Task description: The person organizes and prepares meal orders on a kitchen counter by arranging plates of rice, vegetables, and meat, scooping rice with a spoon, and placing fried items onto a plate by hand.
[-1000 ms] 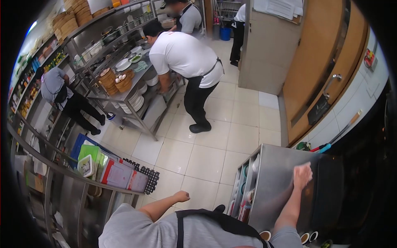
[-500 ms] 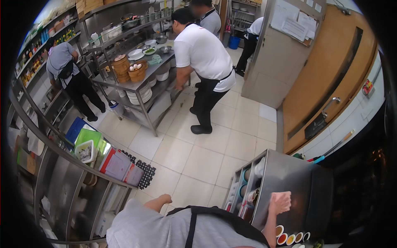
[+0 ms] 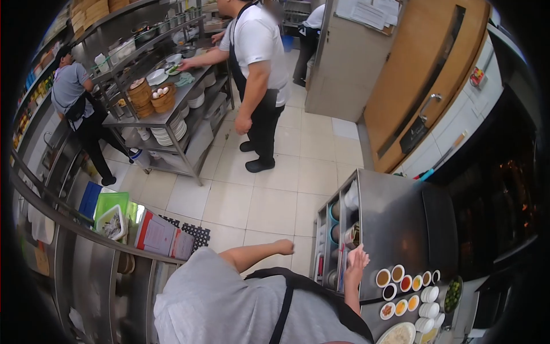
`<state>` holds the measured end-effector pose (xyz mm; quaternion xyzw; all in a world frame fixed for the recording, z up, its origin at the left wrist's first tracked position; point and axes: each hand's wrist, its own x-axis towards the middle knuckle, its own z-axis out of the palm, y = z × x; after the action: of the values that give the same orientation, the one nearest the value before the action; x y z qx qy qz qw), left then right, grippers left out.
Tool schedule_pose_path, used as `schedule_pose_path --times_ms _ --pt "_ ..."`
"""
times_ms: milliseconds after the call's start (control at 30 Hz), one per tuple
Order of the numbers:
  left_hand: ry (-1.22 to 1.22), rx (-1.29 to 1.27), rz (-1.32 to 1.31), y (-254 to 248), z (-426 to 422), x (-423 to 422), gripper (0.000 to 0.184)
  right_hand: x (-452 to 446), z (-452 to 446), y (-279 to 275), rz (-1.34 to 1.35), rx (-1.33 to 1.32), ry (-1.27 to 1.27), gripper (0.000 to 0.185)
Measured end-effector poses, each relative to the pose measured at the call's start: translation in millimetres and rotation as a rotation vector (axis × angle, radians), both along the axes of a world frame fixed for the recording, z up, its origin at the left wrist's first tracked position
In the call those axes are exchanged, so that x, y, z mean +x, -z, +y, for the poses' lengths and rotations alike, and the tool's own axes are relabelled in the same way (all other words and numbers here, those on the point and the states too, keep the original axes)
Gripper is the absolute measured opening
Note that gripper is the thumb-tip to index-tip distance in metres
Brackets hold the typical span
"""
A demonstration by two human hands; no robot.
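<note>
So in the head cam the right hand (image 3: pixel 360 262) has its fingers wrapped round a pink cloth (image 3: pixel 352 257), right at the left edge of the steel counter (image 3: pixel 392 200), with little sauce bowls (image 3: pixel 398 273) just beside it on the right. Left hand (image 3: pixel 283 247) looks curled into a loose fist over the floor (image 3: pixel 269 209), can't tell if anything's in it. Far left, a co-worker (image 3: pixel 263 43) in white has an arm out over the prep table (image 3: pixel 182 103).
</note>
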<state>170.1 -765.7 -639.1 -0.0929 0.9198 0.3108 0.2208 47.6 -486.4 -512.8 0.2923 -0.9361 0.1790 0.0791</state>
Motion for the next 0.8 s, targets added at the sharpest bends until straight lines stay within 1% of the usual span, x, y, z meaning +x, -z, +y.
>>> schedule_pose_path --times_ms 67,100,133,167,200,233,267,333,400,433,500,533,567,600,633,700,733,767,800 --pt "0.087 0.085 0.113 -30.3 28.0 -19.6 0.032 23.7 12.9 -18.4 -0.421 -0.408 0.038 0.042" --pt "0.113 0.144 0.194 -49.9 43.8 -27.9 0.029 24.4 30.4 8.3 -0.469 -0.522 0.109 0.038" --pt "0.213 0.186 0.229 -68.3 59.6 -36.3 0.028 27.0 41.1 9.7 -0.468 -0.521 0.121 0.038" --pt "0.321 0.229 0.262 -83.5 76.2 -43.4 0.027 34.1 52.2 2.5 -0.704 -0.724 0.157 0.039" --pt "0.421 0.358 0.271 -92.7 94.9 -50.5 0.025 44.0 65.7 -8.4 -0.933 -0.936 0.197 0.039" --pt "0.529 0.491 0.273 -102.0 114.6 -54.2 0.024 62.2 65.7 -46.3 -0.979 -1.005 0.244 0.03" --pt "0.577 0.501 0.256 -119.5 134.5 -52.7 0.024 72.1 64.6 -61.9 -0.959 -1.03 0.29 0.03" --pt "0.738 0.864 0.177 -167.9 175.9 -49.2 0.022 90.2 77.3 -79.8 -0.935 -1.287 0.059 0.032" --pt "0.939 0.847 0.251 -202.0 215.4 -45.8 0.02 102.0 111.7 -43.8 -1.052 -1.36 0.0 0.037" --pt "1.016 0.618 0.231 -211.6 237.0 -43.1 0.019 119.0 108.5 -78.3 -0.987 -1.36 0.066 0.036" --pt "1.021 0.668 0.108 -219.0 276.6 -31.1 0.019 142.3 143.2 -80.2 -0.669 -1.039 0.271 0.034" --pt "1.045 0.644 0.071 -220.4 296.7 -23.2 0.02 153.4 162.5 -77.7 -0.571 -0.963 0.363 0.031" --pt "1.068 0.621 0.037 -222.0 316.4 -10.4 0.021 170.5 178.2 -94.5 -0.526 -0.902 0.443 0.032" --pt "1.162 0.634 -0.02 -226.9 335.9 3.1 0.021 186.9 198.5 -100.5 -0.516 -0.828 0.521 0.033" --pt "1.198 0.625 0.0 -233.9 353.9 13.9 0.023 203.1 219.4 -103.6 -0.509 -0.75 0.585 0.034" --pt "1.284 0.625 0.016 -249.6 382.8 33.3 0.027 234.7 259.2 -111.1 -0.508 -0.786 0.735 0.035" --pt "1.297 0.67 0.108 -255.9 392.4 39.7 0.029 246.5 274.9 -114.2 -0.529 -0.801 0.799 0.036" --pt "1.304 0.716 0.207 -260.4 402.9 42.4 0.032 258.2 289.4 -126.0 -0.558 -0.818 0.864 0.031" --pt "1.256 0.731 0.125 -252.7 411.6 41.3 0.032 260.3 302.3 -122.5 -0.525 -0.836 0.903 0.031"
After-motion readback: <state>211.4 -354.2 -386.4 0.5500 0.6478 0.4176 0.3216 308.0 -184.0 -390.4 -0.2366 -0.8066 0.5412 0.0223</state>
